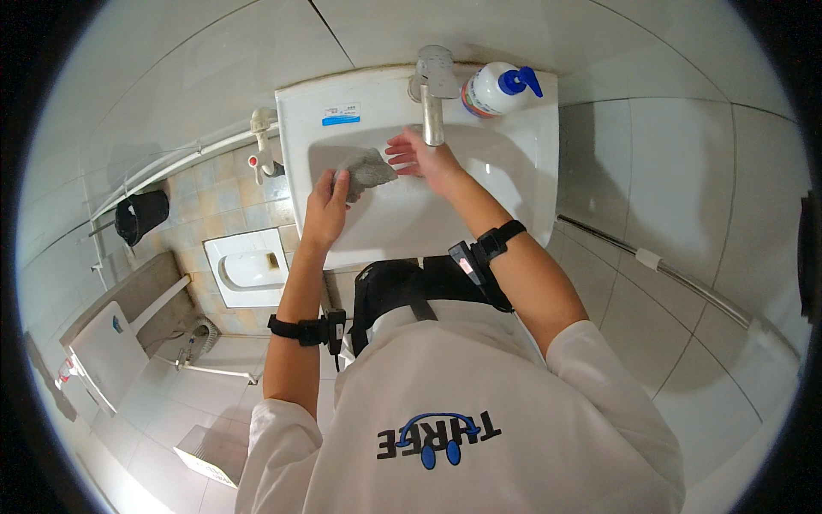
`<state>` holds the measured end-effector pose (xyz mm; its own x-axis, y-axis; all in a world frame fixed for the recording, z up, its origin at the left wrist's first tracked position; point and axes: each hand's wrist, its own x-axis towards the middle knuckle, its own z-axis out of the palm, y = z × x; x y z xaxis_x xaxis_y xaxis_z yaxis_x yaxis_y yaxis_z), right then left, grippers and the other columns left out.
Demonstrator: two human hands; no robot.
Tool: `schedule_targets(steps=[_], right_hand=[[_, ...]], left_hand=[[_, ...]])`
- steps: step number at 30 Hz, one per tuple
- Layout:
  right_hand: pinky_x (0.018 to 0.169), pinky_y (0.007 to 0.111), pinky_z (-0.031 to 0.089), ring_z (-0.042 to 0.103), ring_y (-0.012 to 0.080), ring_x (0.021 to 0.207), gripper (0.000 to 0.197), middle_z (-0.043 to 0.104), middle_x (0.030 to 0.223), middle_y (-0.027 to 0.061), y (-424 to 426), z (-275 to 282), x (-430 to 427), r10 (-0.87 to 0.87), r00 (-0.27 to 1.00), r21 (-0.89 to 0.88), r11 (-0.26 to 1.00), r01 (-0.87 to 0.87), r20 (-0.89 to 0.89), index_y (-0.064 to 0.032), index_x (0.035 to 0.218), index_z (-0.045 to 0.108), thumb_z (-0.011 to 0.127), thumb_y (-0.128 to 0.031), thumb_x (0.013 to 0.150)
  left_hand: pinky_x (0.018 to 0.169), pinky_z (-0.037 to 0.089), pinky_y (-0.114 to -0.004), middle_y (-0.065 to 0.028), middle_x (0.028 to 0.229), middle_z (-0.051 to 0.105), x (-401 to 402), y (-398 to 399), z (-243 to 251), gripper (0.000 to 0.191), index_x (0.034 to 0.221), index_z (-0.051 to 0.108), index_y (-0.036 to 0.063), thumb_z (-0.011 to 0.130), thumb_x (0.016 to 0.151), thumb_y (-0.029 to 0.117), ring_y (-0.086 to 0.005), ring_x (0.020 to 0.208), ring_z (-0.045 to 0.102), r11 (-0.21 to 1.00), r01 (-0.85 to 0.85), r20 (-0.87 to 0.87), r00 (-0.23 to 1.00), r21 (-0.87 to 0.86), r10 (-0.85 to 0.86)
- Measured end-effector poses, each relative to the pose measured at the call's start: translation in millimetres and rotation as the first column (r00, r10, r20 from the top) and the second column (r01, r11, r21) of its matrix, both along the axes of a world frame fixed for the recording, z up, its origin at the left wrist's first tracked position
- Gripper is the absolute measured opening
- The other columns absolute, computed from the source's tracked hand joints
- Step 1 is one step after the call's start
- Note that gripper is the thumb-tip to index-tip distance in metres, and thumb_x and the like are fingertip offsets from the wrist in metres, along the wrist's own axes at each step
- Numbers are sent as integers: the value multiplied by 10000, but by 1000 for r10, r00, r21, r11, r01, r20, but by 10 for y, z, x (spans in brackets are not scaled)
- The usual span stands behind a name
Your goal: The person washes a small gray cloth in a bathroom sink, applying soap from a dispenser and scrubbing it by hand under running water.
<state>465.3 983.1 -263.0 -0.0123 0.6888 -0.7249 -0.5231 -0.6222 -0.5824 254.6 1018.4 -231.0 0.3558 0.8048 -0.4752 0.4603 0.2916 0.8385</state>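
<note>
A grey cloth is pinched between the thumb and fingers of my left hand, over the left part of the white washbasin. To the right of the cloth, my right hand is spread and holds nothing. Its fingers point left towards the cloth, a small gap away. Just above that hand is the spout of the metal faucet, which stands at the basin's back edge. Whether water is running from it I cannot tell.
A white pump bottle with a blue top stands on the basin's back right. On the left are a wall tap, a black bin and a squat toilet. A metal rail runs along the right.
</note>
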Motion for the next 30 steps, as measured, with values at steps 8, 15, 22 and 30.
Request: schedule_targets(steps=[8,15,22,30], right_hand=[[782,268,466,568,134,920,339,602,1017,35,-370,28,156,34,975,277,956,-97,221,-82,1197,574,585,-181,873],[774,259,464,564,124,880,357,602,926,30,-508,122,348,-92,972,347,938,13,214,-5,1137,597,640,-35,784],[767,261,474,592,135,867,274,654,945,65,-510,134,433,56,929,286,943,-169,365,22,983,654,733,-111,757],[688,262,498,628,147,732,276,686,797,85,-453,-64,363,12,853,294,936,-193,522,29,910,680,739,-193,757]], left_hand=[[564,468,-307,-117,742,608,458,-82,-136,443,977,540,-31,439,951,400,-176,621,566,981,190,-11,982,24,-190],[567,462,-294,-101,747,583,623,-132,-241,421,961,544,-20,430,957,386,-173,659,565,965,257,21,966,-48,-256],[568,462,-277,-92,767,586,641,-174,-201,383,970,540,-14,424,967,350,-148,675,560,966,247,98,966,-71,-239],[556,449,-250,-57,797,575,589,-202,-149,344,947,530,18,401,985,335,-124,690,574,963,256,65,966,-79,-251]])
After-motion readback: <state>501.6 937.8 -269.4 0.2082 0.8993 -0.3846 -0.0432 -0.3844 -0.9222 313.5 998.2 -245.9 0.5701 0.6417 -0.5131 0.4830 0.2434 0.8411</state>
